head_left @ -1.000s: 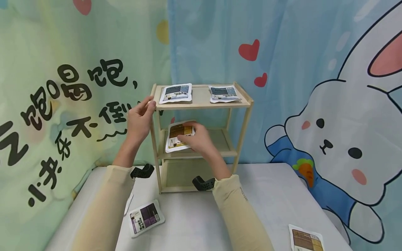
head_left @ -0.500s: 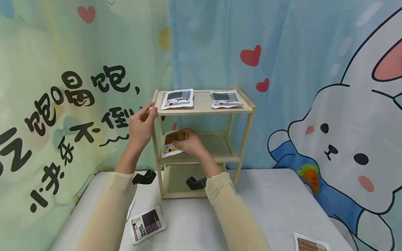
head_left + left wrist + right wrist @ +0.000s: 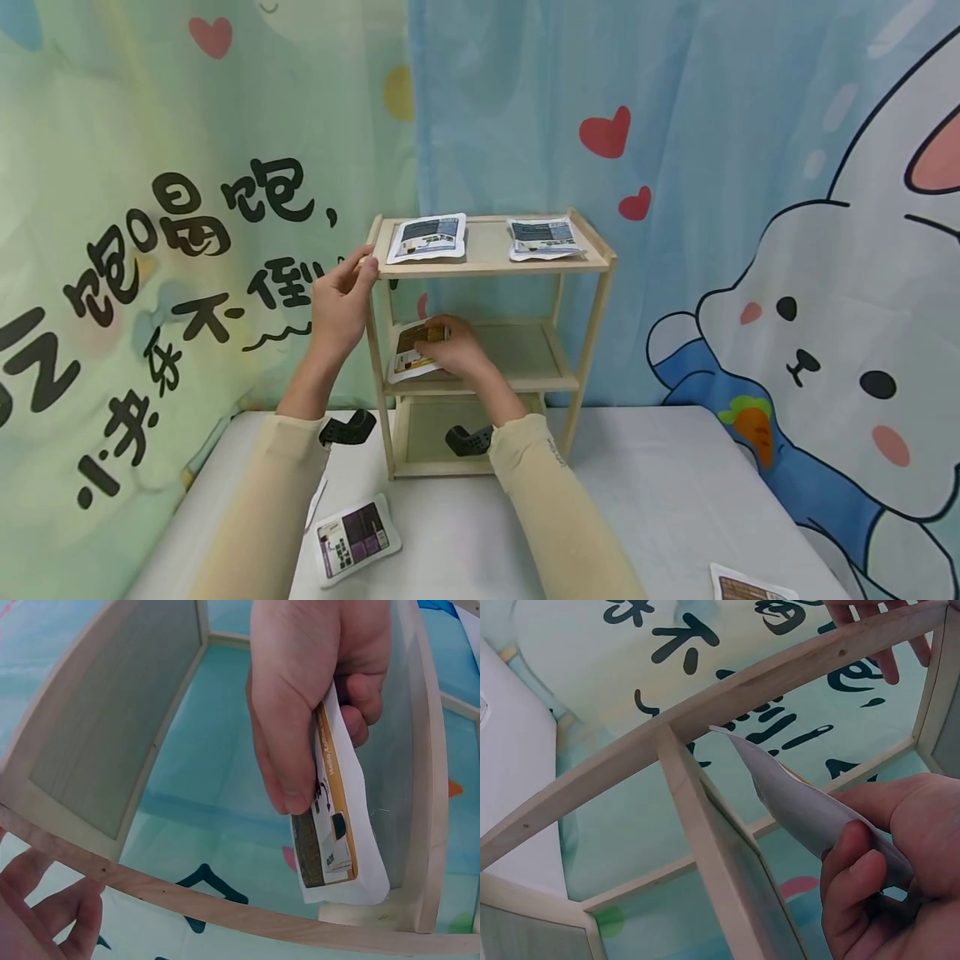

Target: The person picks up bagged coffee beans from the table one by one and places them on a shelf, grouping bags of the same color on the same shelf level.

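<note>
A small wooden shelf rack [image 3: 480,385] with three levels stands on the table. My left hand [image 3: 341,304] holds its top left corner; in the left wrist view the fingers [image 3: 79,907] reach the wooden edge. My right hand [image 3: 457,350] grips a flat brown-and-white pouch [image 3: 408,350] at the left end of the middle shelf. Thumb and fingers pinch the pouch [image 3: 334,840] from both faces, and it hangs tilted in the left wrist view. From the right wrist the pouch's plain white back [image 3: 787,799] shows above the shelf frame.
Two blue-and-white pouches, a left one [image 3: 429,237] and a right one [image 3: 543,238], lie on the top shelf. A purple-labelled pouch [image 3: 356,537] rests on the table [image 3: 600,500] at front left, and a brown pouch [image 3: 750,585] at front right. Printed curtains hang behind.
My right hand has carried the brown-and-white pouch a little left over the middle shelf. My left hand stays at the rack's corner. The head view has tilted slightly upward.
</note>
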Motion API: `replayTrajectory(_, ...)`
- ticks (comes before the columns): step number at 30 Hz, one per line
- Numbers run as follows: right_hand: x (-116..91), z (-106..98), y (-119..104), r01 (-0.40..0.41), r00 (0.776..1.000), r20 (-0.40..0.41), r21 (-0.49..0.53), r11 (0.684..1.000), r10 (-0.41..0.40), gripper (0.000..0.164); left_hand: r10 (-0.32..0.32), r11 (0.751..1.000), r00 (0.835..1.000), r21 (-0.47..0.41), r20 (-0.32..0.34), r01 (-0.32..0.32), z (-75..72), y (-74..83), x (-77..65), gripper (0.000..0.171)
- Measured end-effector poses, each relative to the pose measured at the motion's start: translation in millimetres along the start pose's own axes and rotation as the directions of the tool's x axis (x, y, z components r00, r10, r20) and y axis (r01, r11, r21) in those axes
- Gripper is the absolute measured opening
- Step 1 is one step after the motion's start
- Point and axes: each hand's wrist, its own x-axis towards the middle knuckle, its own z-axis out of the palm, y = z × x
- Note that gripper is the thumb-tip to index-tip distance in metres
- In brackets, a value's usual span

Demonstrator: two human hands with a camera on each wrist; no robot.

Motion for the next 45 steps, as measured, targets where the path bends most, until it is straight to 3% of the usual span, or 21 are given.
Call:
replayTrajectory(5,2.2,-0.4,3.2,-0.029,1.0,0.005,0.04,0.999,0.028,0.045,0.011,1.0,1.0,-0.002,-0.006,-0.011,0.6,-5.5,0.9,0.039)
replayTrajectory(15,1.5,4.1,8.3,-0.048,0.999,-0.012,0.025,0.999,0.049,0.042,0.008,1.0,1.0,-0.003,-0.02,-0.008,0.2,-8.2,-1.8,0.039)
replayTrajectory(18,2.5,5.5,10.4,-0.052,0.998,-0.018,0.025,0.998,0.052,0.041,0.0,1.0,1.0,0.004,-0.019,0.0,-0.7,6.4,-6.6,0.037)
replayTrajectory(22,4.8,6.4,11.5,-0.052,0.998,-0.02,0.021,0.998,0.052,0.041,-0.007,1.0,1.0,0.009,-0.016,0.007,-0.4,11.2,-6.4,0.036)
replayTrajectory(26,3.7,4.9,13.2,-0.078,0.997,-0.023,0.027,0.997,0.079,0.041,0.003,1.0,1.0,0.017,-0.006,-0.003,1.7,-6.3,-2.5,0.038)
replayTrajectory(32,-0.8,2.0,17.2,-0.112,0.994,-0.019,-0.018,0.994,0.112,0.038,-0.02,0.999,1.0,0.033,-0.007,0.021,2.2,-9.4,-6.9,0.038)
replayTrajectory(35,-1.8,-0.2,16.7,-0.111,0.994,-0.002,-0.027,0.993,0.111,0.039,-0.02,1.0,1.0,0.023,-0.007,0.02,2.6,-4.8,-7.7,0.037)
replayTrajectory(42,-0.9,-6.7,11.4,-0.103,0.995,0.011,-0.082,0.991,0.104,0.046,-0.009,1.0,1.0,0.027,0.004,0.009,-0.7,30.4,-13.3,0.036)
replayTrajectory(45,0.5,-9.3,9.4,-0.088,0.996,-0.005,-0.117,0.989,0.088,0.052,0.004,1.0,1.0,0.017,-0.001,-0.004,-2.3,34.7,-11.9,0.036)
